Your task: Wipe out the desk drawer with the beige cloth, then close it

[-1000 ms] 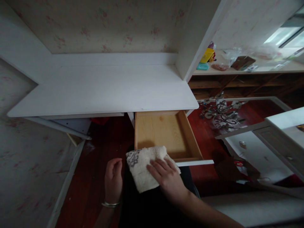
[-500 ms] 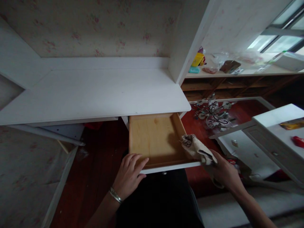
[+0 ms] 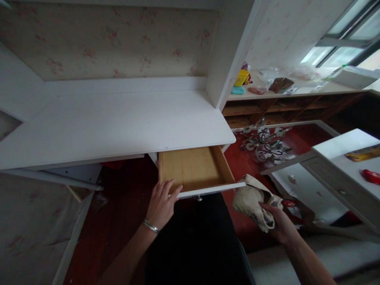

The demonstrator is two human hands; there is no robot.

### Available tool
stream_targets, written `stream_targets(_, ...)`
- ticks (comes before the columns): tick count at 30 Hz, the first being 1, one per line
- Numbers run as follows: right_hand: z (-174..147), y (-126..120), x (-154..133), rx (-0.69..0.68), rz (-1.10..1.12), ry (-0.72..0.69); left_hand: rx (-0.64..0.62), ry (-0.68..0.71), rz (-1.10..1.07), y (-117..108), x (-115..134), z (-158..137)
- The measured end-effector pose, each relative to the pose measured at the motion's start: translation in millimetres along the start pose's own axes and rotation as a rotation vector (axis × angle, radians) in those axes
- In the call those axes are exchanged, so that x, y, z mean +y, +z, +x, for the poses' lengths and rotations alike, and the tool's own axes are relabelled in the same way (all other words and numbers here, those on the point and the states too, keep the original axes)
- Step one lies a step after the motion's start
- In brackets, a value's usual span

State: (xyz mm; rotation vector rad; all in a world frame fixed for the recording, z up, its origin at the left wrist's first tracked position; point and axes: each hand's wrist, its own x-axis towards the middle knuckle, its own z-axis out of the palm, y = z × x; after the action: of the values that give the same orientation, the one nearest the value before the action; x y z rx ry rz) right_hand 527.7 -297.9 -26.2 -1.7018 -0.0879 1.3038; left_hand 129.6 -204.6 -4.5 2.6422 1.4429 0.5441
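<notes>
A wooden drawer [image 3: 190,168] with a white front stands partly pulled out beneath the white desk top [image 3: 124,122]; its inside is bare light wood. My left hand [image 3: 163,202], with a silver bracelet at the wrist, is hooked over the left end of the drawer's front edge, fingers on the inner side. In my right hand [image 3: 279,221] is a bunched beige cloth [image 3: 251,202], closed between thumb and fingers. The cloth hangs just beyond the right end of the drawer front, above the red floor. A small round knob [image 3: 199,198] sits on the drawer front.
At right stands a white cabinet [image 3: 332,154] with a red item [image 3: 371,176] on top. A metal chandelier-like frame [image 3: 264,144] lies on the floor. Beyond it, a low shelf [image 3: 285,107] carries a cardboard box [image 3: 280,84] and plastic bags. My dark-clothed legs [image 3: 190,241] are below the drawer.
The drawer has slid inward, my left hand moving with its front edge. My right hand has drawn the cloth out from the drawer's right inner side to outside its front corner.
</notes>
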Motion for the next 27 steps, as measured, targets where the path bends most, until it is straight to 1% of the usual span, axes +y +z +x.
stream_targets(3,8.8,34.8,5.6,-0.075,0.174,0.110,0.018,-0.043,0.020,1.9,-17.0,31.7)
stream_targets(8,27.1,103.4,6.9,-0.145,0.285,0.016,-0.001,-0.082,0.115,3.3,-52.3,90.5)
stream_targets(12,47.3,146.8,2.2,-0.160,0.310,-0.022,-0.042,-0.083,0.210,10.7,-76.0,126.4)
stream_targets(15,62.8,168.9,-1.5,-0.149,0.319,-0.022,-0.060,-0.069,0.236,14.8,-86.4,142.8)
stream_targets(19,82.0,189.6,-6.3,-0.143,0.335,-0.039,-0.089,-0.051,0.266,13.2,-95.1,156.4)
stream_targets(24,107.2,211.3,-13.7,-0.094,0.376,-0.082,-0.139,-0.041,0.294,11.8,-106.3,166.2)
stream_targets(27,120.4,228.4,-16.9,-0.071,0.417,-0.100,-0.132,-0.026,0.281,14.5,-113.3,167.7)
